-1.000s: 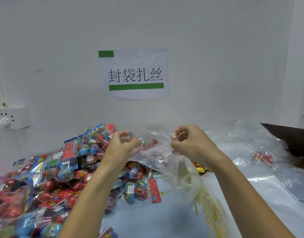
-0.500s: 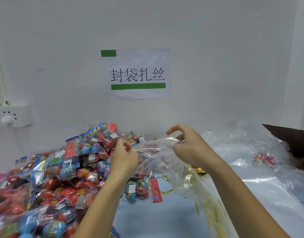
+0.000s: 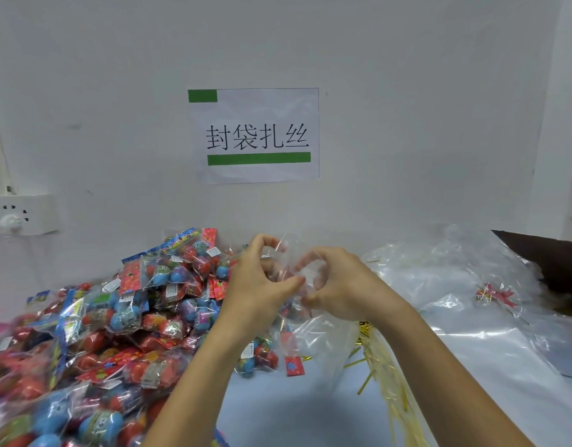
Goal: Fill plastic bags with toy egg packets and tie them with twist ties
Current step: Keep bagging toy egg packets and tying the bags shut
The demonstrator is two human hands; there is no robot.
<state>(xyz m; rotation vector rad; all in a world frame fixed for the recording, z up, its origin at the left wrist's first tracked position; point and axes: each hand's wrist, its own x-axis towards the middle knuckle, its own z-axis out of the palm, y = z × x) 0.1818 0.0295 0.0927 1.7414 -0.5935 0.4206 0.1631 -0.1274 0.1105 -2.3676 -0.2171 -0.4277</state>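
Note:
A clear plastic bag (image 3: 313, 337) hangs in front of me above the table. My left hand (image 3: 257, 282) and my right hand (image 3: 339, 285) are close together, and both pinch its crumpled top edge. The bag looks empty, though its film blurs what lies behind it. A big heap of toy egg packets (image 3: 110, 321) with red and blue eggs covers the left of the table. One lone packet (image 3: 262, 356) lies just under my left wrist. Gold twist ties (image 3: 378, 366) are scattered on the table beneath the bag.
A stack of clear empty bags (image 3: 446, 279) lies at the right, with a small red bow (image 3: 496, 295) on it. A dark cardboard box (image 3: 549, 253) stands at the far right. The wall carries a paper sign (image 3: 255, 135) and a socket (image 3: 20, 214).
My hands have drawn together from a wide hold on the bag's mouth, and the top of the bag is now bunched between them.

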